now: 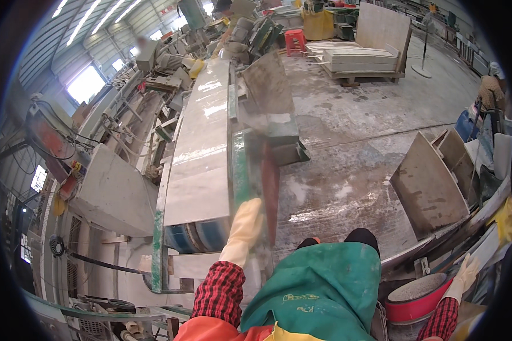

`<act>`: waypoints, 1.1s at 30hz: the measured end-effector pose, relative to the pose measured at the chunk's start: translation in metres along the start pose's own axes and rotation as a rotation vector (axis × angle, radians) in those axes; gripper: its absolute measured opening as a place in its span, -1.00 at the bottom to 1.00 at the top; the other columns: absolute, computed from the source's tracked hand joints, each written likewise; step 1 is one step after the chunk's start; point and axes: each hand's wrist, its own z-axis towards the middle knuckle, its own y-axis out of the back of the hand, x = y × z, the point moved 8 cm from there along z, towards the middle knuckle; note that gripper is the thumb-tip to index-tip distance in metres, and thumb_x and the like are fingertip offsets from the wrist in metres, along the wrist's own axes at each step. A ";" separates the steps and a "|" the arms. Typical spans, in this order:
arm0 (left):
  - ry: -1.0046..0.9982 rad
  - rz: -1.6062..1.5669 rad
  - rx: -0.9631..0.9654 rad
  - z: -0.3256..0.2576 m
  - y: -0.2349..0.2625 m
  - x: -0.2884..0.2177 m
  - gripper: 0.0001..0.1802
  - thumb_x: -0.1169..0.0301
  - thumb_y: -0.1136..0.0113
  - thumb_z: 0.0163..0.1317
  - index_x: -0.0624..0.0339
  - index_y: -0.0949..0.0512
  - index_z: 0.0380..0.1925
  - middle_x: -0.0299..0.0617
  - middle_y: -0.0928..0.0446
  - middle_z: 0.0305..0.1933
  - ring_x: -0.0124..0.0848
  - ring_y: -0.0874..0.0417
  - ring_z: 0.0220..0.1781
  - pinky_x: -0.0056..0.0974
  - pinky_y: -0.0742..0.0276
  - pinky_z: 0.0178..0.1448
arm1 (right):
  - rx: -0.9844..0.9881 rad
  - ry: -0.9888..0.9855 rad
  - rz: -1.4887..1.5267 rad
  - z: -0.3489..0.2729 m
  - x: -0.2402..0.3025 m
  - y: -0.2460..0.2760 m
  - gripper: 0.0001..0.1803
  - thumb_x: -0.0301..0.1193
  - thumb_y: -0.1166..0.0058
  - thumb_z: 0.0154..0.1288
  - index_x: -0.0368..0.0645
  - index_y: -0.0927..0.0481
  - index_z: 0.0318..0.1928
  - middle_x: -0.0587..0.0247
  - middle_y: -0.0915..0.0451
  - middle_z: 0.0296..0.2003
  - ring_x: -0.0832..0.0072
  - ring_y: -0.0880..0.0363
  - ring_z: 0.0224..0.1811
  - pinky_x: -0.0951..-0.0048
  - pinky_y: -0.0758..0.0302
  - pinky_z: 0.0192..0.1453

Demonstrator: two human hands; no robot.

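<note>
My left hand (246,226), in a cream rubber glove, rests at the green side rail (241,165) of a long conveyor, near its close end. Its fingers point forward along the rail, and I see nothing held in them. A wide pale belt or slab surface (199,176), wet and shiny farther off, runs away from me over a blue-banded roller (210,233). Far to the right, my gloved right hand (466,277) lies with fingers stretched out against a pale slab edge (486,244). Just left of it sits a red round tub-like thing (412,307) with a grey, rough top.
Brown boards (429,187) lean at the right. Pale slabs (361,59) lie stacked on a pallet ahead, near a red stool (294,42). Machinery and a large white block (116,190) line the left. The concrete floor (347,142) is wet. Another person (491,91) is at far right.
</note>
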 end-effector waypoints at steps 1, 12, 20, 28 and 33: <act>0.004 0.002 -0.002 -0.001 0.001 0.001 -0.54 0.49 -0.13 0.19 0.30 -0.41 0.13 0.17 -0.46 0.16 0.10 -0.42 0.23 -0.02 -0.33 0.33 | -0.010 0.004 0.021 0.000 0.001 -0.002 -0.30 0.10 0.20 0.44 -0.23 -0.38 0.29 -0.07 -0.37 0.29 0.07 -0.29 0.34 0.17 -0.22 0.40; -0.007 -0.006 -0.009 -0.002 0.001 0.001 -0.57 0.53 -0.13 0.19 0.32 -0.39 0.09 0.17 -0.46 0.16 0.11 -0.41 0.22 -0.04 -0.33 0.32 | -0.005 0.037 0.031 -0.017 0.016 0.016 -0.33 0.07 0.20 0.44 -0.23 -0.40 0.27 -0.10 -0.39 0.26 0.03 -0.32 0.31 0.14 -0.25 0.37; -0.016 -0.008 -0.010 -0.002 0.004 -0.001 -0.58 0.53 -0.14 0.19 0.34 -0.40 0.08 0.18 -0.46 0.15 0.13 -0.42 0.21 -0.03 -0.33 0.32 | -0.042 0.044 0.051 -0.021 0.016 0.015 -0.34 0.04 0.18 0.45 -0.27 -0.42 0.24 -0.12 -0.44 0.21 0.03 -0.35 0.28 0.15 -0.26 0.36; -0.045 -0.030 -0.036 -0.002 0.007 -0.001 -0.57 0.55 -0.15 0.17 0.36 -0.40 0.08 0.19 -0.48 0.12 0.12 -0.44 0.19 -0.04 -0.37 0.28 | -0.047 0.073 0.073 -0.028 0.017 0.017 -0.33 0.04 0.19 0.45 -0.32 -0.41 0.23 -0.15 -0.42 0.22 0.01 -0.33 0.29 0.14 -0.24 0.38; -0.049 -0.026 -0.052 -0.004 0.010 -0.001 -0.57 0.55 -0.16 0.16 0.37 -0.41 0.07 0.19 -0.48 0.11 0.12 -0.44 0.17 -0.04 -0.37 0.26 | -0.024 0.078 0.084 -0.033 0.023 0.018 -0.32 0.04 0.18 0.45 -0.33 -0.40 0.25 -0.17 -0.40 0.24 -0.01 -0.32 0.30 0.13 -0.20 0.41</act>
